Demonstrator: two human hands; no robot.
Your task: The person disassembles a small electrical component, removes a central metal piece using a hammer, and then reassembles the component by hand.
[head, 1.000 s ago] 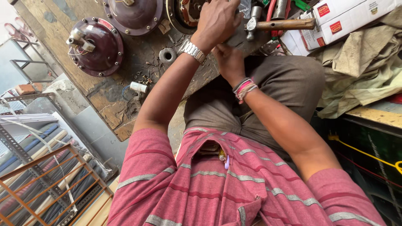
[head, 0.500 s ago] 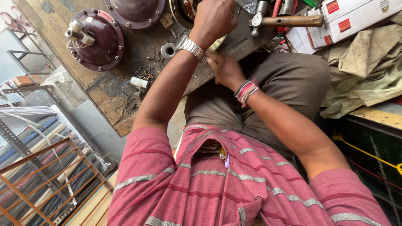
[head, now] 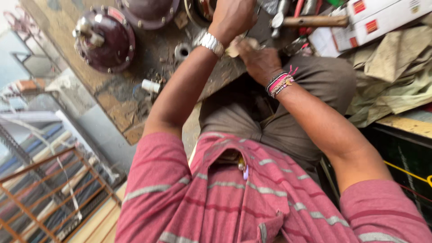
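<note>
My left hand [head: 234,18] was up near the top edge, fingers curled down over something at the bench [head: 121,96]; what they gripped was hidden, cannot tell. A metal watch [head: 211,44] sat on that wrist. My right hand [head: 257,58] was just below it, fingers closed, pinching a small tan scrap [head: 235,48] between the two hands, touching both. Beaded bracelets [head: 280,83] ringed that wrist. A hammer [head: 306,21] with a wooden handle lay just right of my hands. A dark round motor cover [head: 105,40] sat well apart to the left. White boxes [head: 382,15] lay far right.
</note>
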